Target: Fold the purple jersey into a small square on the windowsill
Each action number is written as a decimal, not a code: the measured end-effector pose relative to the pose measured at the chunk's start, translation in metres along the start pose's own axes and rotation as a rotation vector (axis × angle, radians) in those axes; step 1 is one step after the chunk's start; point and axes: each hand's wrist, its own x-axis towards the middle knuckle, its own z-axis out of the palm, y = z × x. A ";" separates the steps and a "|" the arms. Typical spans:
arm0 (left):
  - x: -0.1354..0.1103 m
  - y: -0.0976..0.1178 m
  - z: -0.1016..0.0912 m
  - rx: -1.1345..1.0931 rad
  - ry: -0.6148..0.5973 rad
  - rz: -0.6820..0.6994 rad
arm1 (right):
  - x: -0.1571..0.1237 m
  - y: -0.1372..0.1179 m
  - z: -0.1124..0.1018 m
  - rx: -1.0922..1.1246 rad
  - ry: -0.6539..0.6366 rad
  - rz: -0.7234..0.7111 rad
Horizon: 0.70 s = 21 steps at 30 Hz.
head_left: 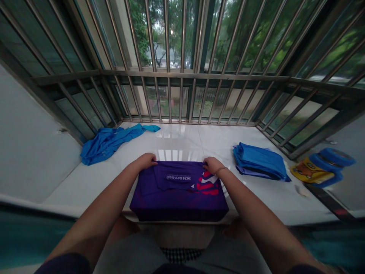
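A wide window bay with steel security bars (182, 72) fills the far side of the view, with green trees (236, 34) showing through the glass beyond it. Below the bars runs a white tiled ledge (182, 139), its glossy surface reflecting the window's light.

A purple T-shirt (179, 198), folded into a neat rectangle, lies at the near edge of the ledge, directly in front of the person at 6 o'clock. From the shirt, a crumpled blue garment (110, 142) sprawls at 10 o'clock, well apart from it. A stack of folded blue garments (259, 161) sits at 3 o'clock, and beyond that stack, further toward 3 o'clock, lies a blurred yellow-and-blue object (321, 169) too distorted to identify.

The left hand (146, 161) is at the far left corner of the shirt's top layer, and the right hand (213, 165) is at the far right corner. Both hands are curled and appear to pinch the fabric's upper edge, though the thumbs are hidden, so the exact grip cannot be told. A thin bracelet (219, 170) circles the right wrist. White lettering (178, 177) and a red-and-white graphic (207, 183) mark the shirt's surface.
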 end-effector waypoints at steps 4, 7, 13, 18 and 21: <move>0.025 0.004 -0.020 -0.030 0.047 0.004 | 0.027 0.004 -0.019 0.016 0.061 -0.009; 0.044 0.011 -0.044 -0.042 0.163 -0.003 | 0.045 0.007 -0.040 0.038 0.159 0.036; 0.039 0.030 -0.085 -0.096 0.404 0.078 | 0.038 0.012 -0.081 0.088 0.384 0.039; -0.046 0.027 -0.052 -0.084 0.415 0.240 | -0.043 0.017 -0.056 0.080 0.453 -0.149; -0.109 0.018 -0.002 -0.103 0.335 0.265 | -0.103 0.017 -0.005 0.070 0.437 -0.281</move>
